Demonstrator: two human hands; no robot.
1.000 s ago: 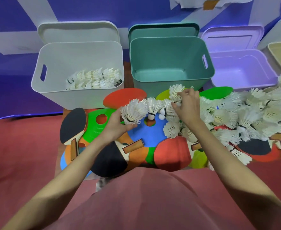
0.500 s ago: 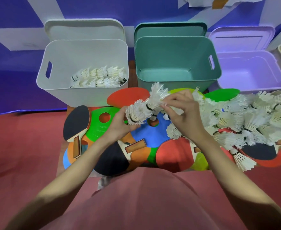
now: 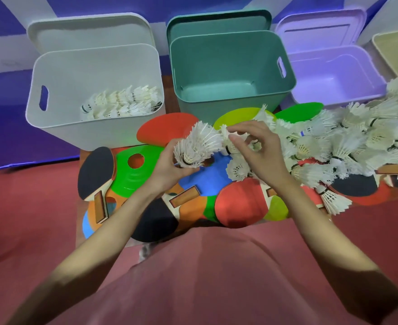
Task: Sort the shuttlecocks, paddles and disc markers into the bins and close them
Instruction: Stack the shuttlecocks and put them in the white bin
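Three open bins stand in a row: white bin (image 3: 94,95) with two rows of shuttlecocks lying sideways, teal bin (image 3: 231,73), purple bin (image 3: 334,76). Left hand (image 3: 170,167) grips a nested shuttlecock stack (image 3: 198,146), long axis rising rightward, cork down-left. Right hand (image 3: 256,148) pinches another shuttlecock (image 3: 228,141) at the stack's upper end. Loose shuttlecock pile (image 3: 348,141) right, uncountable, over paddles and disc markers.

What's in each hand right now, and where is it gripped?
Left hand holds a shuttlecock stack at its cork end. Right hand pinches another shuttlecock by the feather skirt.
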